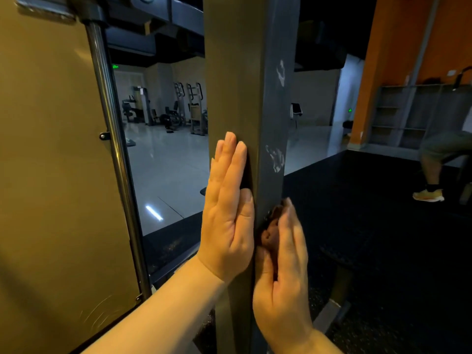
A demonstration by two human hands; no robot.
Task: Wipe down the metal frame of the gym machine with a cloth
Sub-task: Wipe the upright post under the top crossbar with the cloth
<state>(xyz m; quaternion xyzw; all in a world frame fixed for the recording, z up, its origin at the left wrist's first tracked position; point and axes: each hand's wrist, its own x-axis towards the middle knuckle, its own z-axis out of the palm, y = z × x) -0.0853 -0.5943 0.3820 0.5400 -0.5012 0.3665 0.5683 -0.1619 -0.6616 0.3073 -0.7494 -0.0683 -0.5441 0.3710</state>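
A grey upright metal frame post (237, 85) of the gym machine runs through the middle of the view, with white scuff marks (275, 158) on its right face. My left hand (228, 215) lies flat on the post's left face, fingers straight and pointing up. My right hand (283, 274) presses a small dark cloth (271, 227) against the right face with straight fingers. Only a bunched part of the cloth shows between that hand and the post.
A yellowish shield panel (51, 175) and a chrome guide rod (112, 139) stand close on the left. A person's leg with a yellow shoe (429, 195) is at the far right on black rubber flooring (357, 213). Other gym machines (163, 108) stand far back.
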